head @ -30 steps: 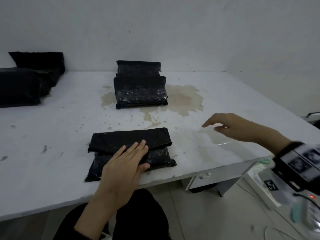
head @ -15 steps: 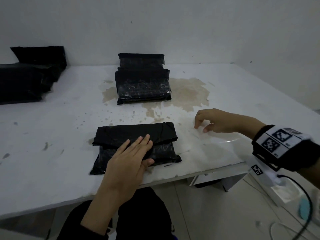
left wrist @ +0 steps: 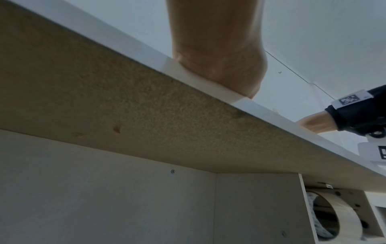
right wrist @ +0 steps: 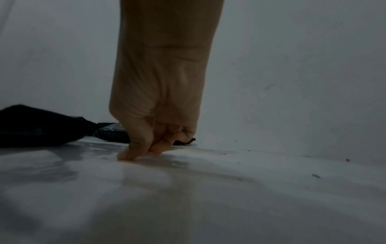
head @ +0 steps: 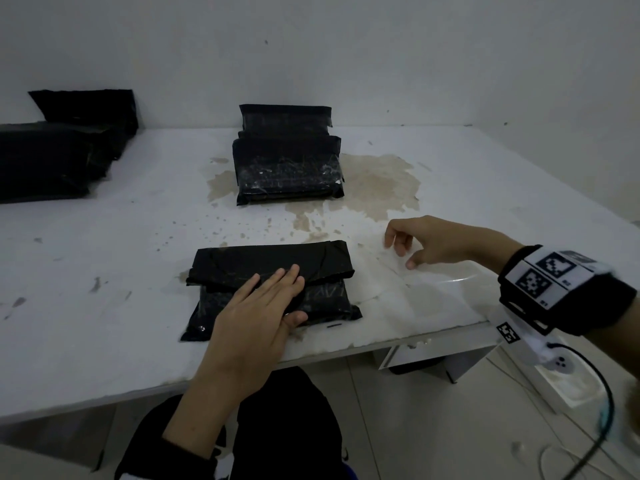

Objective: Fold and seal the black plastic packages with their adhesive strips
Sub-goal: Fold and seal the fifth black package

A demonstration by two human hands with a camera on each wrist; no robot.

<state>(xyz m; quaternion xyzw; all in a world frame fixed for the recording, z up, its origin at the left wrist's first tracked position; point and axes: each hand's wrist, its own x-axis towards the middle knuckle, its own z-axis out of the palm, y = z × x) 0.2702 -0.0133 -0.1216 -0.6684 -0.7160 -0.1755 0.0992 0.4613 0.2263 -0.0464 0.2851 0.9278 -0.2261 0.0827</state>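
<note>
A black plastic package (head: pixel 270 261) lies near the front edge of the white table (head: pixel 104 271), its top flap folded down over the body. My left hand (head: pixel 263 306) lies flat on it, straight fingers pressing the flap's lower edge; the left wrist view shows only the heel of that hand (left wrist: pixel 217 66) at the table edge. My right hand (head: pixel 401 252) is to the right of the package and apart from it, fingers loosely curled downward. Its fingertips (right wrist: pixel 125 156) touch the tabletop beside a clear film strip (head: pixel 440 282). I see nothing held in it.
Two more black packages (head: pixel 287 168) sit at the middle back over a brown stain, one behind the other. A pile of black packages (head: pixel 52 157) is at the far left. A white drawer unit (head: pixel 433 351) and a power strip (head: pixel 561 368) are under and beside the table's right end.
My right hand came in toward the package, curled its fingers down and lowered its tips to the table. The left hand stayed pressed on the flap.
</note>
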